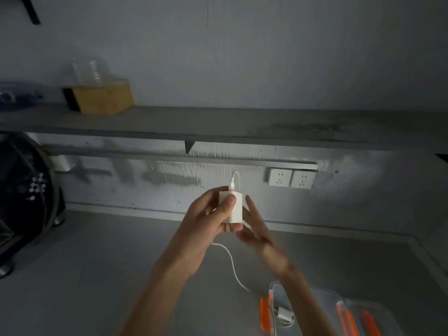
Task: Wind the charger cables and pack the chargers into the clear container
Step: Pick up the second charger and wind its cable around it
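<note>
Head view: gripping the white charger (234, 210) upright in the left hand (211, 221), thumb pressed across its front and fingers curled behind, with the right hand (257, 230) flat and straight-fingered just to its right, contact with it hard to tell. Plugged into the charger's top, a white cable (232, 263), arching behind it and trailing from under the left palm down toward the clear container (327, 297) with orange clasps, low beneath the right forearm. Up beyond the right fingertips, two wall sockets (291, 178).
</note>
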The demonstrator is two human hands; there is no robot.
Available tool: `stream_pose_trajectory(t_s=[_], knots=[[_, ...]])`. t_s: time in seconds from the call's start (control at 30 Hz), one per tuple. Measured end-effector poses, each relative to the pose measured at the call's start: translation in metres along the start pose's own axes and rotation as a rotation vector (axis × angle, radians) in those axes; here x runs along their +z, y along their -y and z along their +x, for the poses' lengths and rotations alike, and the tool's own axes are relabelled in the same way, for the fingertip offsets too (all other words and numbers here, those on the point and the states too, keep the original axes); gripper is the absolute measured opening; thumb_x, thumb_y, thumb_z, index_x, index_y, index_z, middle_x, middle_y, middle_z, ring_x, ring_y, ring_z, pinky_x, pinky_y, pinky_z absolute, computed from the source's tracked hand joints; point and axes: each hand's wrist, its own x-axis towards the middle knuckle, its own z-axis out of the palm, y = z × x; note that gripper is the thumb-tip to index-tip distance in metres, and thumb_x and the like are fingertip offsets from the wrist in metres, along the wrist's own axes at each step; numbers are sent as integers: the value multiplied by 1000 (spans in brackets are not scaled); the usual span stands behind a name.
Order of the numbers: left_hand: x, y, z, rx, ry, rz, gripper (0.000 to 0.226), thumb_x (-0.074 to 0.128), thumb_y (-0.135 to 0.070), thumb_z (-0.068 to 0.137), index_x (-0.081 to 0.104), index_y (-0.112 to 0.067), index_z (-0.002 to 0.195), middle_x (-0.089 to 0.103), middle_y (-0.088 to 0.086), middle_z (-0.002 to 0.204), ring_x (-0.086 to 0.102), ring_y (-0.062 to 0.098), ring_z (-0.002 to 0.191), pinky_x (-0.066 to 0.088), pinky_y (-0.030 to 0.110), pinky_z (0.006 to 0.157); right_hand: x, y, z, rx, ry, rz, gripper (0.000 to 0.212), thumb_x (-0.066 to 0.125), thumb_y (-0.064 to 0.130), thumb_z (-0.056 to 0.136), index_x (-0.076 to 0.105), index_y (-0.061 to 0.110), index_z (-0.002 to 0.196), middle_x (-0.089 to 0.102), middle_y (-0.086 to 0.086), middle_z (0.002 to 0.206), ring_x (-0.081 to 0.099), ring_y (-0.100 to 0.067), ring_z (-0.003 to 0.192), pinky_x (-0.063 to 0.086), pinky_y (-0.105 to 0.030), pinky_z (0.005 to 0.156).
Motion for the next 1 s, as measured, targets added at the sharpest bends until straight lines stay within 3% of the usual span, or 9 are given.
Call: stream_pose_trajectory(t_s=[0.13,0.23,0.3,0.37,0.47,0.6,0.77,0.9,1.0], knots=[[6,5,4,-41,-14,-5,27,64,-15,92,65,-7,118,69,20,114,71,29,102,62,40,79,16,24,5,-220,-233,-17,50,47,-5,93,49,24,134,66,6,115,62,-11,112,51,-34,91],[5,9,5,-28,-5,83,25,69,-16,90,67,-15,115,71,16,110,73,21,94,63,39,77,9,23,12,-358,-479,-197,66,56,-1,90,32,29,144,42,8,140,41,-7,132,46,-27,101],[5,11,3,-6,19,143,22,64,-22,88,69,-25,109,73,9,105,74,19,92,63,36,74,3,31,22,-345,-372,-246,77,59,0,92,19,27,151,24,12,155,24,-6,145,35,-25,112],[6,12,2,34,1,189,27,52,-26,82,69,-33,102,74,6,97,75,20,85,61,29,68,5,42,32,-254,-228,-191,58,55,12,95,33,33,144,39,11,148,38,-1,137,37,-24,108],[-1,14,2,80,-44,278,33,48,-27,79,65,-35,106,72,0,96,73,15,72,54,17,57,11,40,34,-234,-170,-98,24,44,12,102,66,16,112,67,-2,92,64,-12,84,50,-26,77],[-26,18,-1,-43,20,144,28,60,-20,83,67,-19,110,71,10,97,69,26,83,51,22,63,2,28,28,-242,-242,-85,32,37,22,105,66,13,116,44,13,63,38,-4,52,32,-21,48],[-33,19,-5,-14,125,113,33,65,-22,84,70,-17,116,73,10,105,63,18,90,47,27,72,17,36,33,-107,-148,-518,28,40,27,103,64,14,109,72,-4,94,68,-18,87,54,-38,80],[-38,27,6,-100,11,-57,42,73,-16,82,65,-3,121,69,25,108,66,32,100,51,40,85,49,25,11,44,-13,-754,35,38,28,100,52,37,69,57,10,64,54,3,56,51,-38,69],[-40,36,9,-183,-141,-162,44,75,-16,74,68,-2,116,75,16,106,73,26,97,58,33,79,68,14,-11,-14,31,-762,18,35,37,101,52,39,106,63,5,73,60,-10,64,50,-39,71]])
